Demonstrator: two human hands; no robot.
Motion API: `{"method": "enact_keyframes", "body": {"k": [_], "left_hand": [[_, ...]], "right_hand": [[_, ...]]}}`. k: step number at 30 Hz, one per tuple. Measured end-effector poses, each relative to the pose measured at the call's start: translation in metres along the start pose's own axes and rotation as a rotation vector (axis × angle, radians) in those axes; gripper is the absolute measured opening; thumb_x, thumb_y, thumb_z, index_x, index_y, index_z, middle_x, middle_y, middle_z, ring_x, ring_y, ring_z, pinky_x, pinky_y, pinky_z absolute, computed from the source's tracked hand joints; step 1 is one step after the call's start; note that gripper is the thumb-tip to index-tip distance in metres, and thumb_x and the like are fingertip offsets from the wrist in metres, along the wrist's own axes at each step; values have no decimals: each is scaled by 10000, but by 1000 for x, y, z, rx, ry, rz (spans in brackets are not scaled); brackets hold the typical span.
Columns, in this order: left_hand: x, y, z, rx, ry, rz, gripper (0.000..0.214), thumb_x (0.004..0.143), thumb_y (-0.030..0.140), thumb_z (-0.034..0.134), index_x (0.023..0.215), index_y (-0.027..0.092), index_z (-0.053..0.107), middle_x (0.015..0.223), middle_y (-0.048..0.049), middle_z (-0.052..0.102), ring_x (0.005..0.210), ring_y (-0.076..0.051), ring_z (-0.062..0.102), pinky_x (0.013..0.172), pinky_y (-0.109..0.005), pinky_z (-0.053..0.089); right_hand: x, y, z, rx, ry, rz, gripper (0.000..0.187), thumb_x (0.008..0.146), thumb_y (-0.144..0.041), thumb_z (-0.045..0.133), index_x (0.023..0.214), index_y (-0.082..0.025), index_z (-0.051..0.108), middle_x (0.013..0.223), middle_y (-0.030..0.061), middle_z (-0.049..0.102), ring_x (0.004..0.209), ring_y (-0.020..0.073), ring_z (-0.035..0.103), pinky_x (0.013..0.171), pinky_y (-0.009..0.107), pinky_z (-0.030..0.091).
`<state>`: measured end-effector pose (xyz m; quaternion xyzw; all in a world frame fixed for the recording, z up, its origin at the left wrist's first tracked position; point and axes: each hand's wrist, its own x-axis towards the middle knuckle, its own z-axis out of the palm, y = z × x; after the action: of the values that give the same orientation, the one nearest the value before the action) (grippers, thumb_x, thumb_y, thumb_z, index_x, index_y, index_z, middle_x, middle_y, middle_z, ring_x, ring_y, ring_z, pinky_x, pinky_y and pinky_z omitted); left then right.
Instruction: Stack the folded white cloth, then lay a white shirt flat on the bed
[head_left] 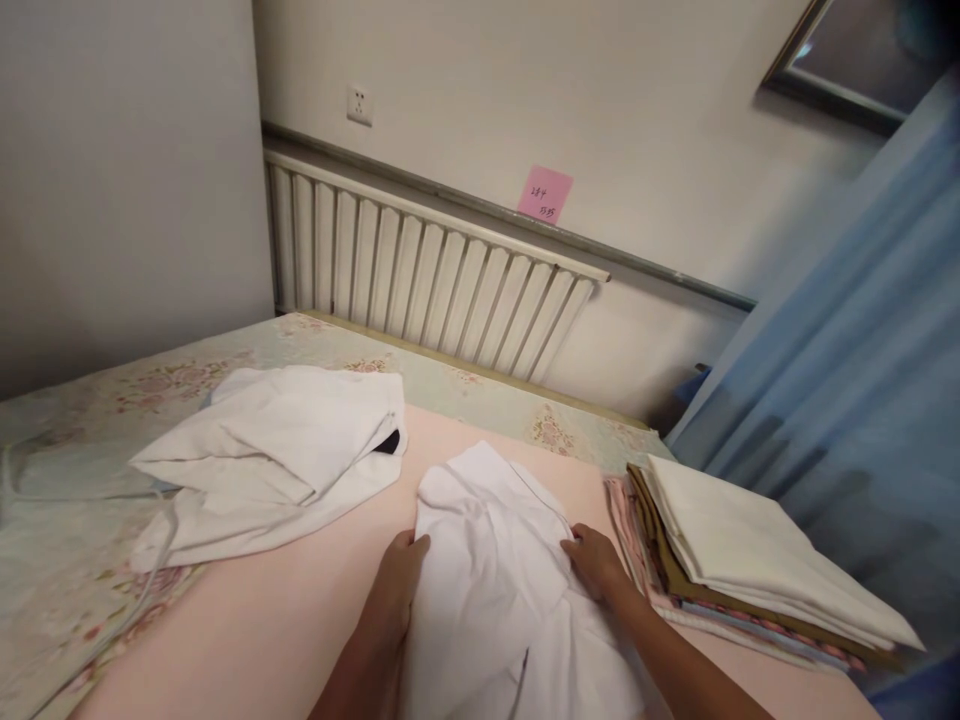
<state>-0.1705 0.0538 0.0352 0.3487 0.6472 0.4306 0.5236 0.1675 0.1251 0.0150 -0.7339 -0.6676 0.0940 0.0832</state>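
Observation:
A rumpled white cloth garment [487,580] lies before me on a pink sheet, partly folded, its lower part running out of the bottom of the view. On its left edge, my left hand [405,570] has thumb and fingers closed. Across from it, my right hand [592,562] pinches the right edge. Some fingers of both hands are hidden by the cloth or turned away. Left of these hands rests another crumpled white garment [292,450], with a small dark patch near its right end. A stack of folded cloths [765,540], white on top, sits beyond my right hand.
The pink sheet [262,620] covers part of a floral-patterned surface [202,375]. A thin pale cord [139,600] trails at the left. Behind stand a radiator [420,270] and a wall with a pink note [545,194]. A blue curtain [862,300] hangs at the right.

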Motion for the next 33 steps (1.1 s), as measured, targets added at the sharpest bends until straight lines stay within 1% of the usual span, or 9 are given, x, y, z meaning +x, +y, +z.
{"method": "enact_keyframes", "body": {"k": [3, 6, 9, 13, 16, 18, 21, 26, 33], "left_hand": [[-7, 6, -2, 78, -54, 44, 297, 787, 337, 466, 997, 159, 576, 955, -83, 695, 872, -221, 646, 721, -299, 477], [-10, 6, -7, 304, -84, 88, 286, 780, 400, 476, 898, 159, 573, 949, -109, 688, 880, -254, 637, 716, -325, 466], [-9, 1, -16, 426, -207, 114, 293, 748, 434, 528, 842, 158, 564, 937, -119, 684, 873, -270, 635, 701, -330, 466], [-10, -2, -27, 392, -404, 117, 304, 657, 321, 620, 912, 162, 569, 1000, -99, 683, 904, -265, 638, 685, -305, 482], [-11, -1, -30, 401, -458, 141, 323, 602, 214, 616, 920, 166, 581, 987, -79, 690, 904, -262, 639, 696, -302, 482], [-10, 0, -29, 440, -420, 189, 302, 591, 158, 584, 893, 165, 588, 964, -73, 693, 897, -252, 639, 719, -299, 473], [-3, -2, -24, 560, -282, 235, 265, 626, 117, 535, 882, 164, 588, 945, -90, 692, 880, -237, 639, 734, -294, 455], [12, -10, -19, 740, -63, 274, 253, 759, 178, 524, 1009, 196, 564, 992, -94, 682, 945, -233, 629, 783, -296, 429], [11, -9, -20, 791, -31, 281, 254, 799, 222, 501, 1048, 208, 549, 1048, -103, 674, 983, -244, 617, 790, -309, 414]], "right_hand": [[-12, 11, 1, -1, -3, 43, 157, 815, -282, 528, 839, -174, 640, 880, 77, 704, 817, 180, 617, 686, 243, 354], [-22, 20, 1, 0, -4, 81, 158, 815, -287, 534, 849, -182, 647, 897, 69, 708, 829, 181, 620, 688, 242, 355], [-29, 24, 1, 7, -1, 99, 159, 815, -287, 528, 848, -186, 647, 897, 67, 706, 837, 179, 616, 686, 240, 354], [-33, 26, 0, 14, 8, 112, 133, 804, -268, 524, 802, -184, 628, 870, 67, 700, 809, 174, 605, 674, 240, 348], [-37, 27, -1, 16, 15, 124, 108, 783, -244, 527, 728, -186, 599, 810, 50, 686, 760, 164, 589, 650, 237, 338], [-44, 29, 0, 18, 21, 132, 120, 770, -236, 520, 674, -186, 571, 743, 36, 662, 717, 160, 573, 627, 240, 330], [-60, 33, 2, 34, 23, 140, 156, 746, -243, 508, 597, -195, 510, 634, 5, 599, 661, 156, 548, 596, 241, 323], [-99, 39, 9, 86, -2, 166, 219, 719, -275, 503, 538, -216, 395, 551, -33, 512, 606, 143, 514, 559, 234, 311], [-147, 46, 26, 196, -102, 261, 257, 692, -286, 540, 527, -227, 351, 551, -23, 492, 602, 147, 499, 548, 229, 320]]}}
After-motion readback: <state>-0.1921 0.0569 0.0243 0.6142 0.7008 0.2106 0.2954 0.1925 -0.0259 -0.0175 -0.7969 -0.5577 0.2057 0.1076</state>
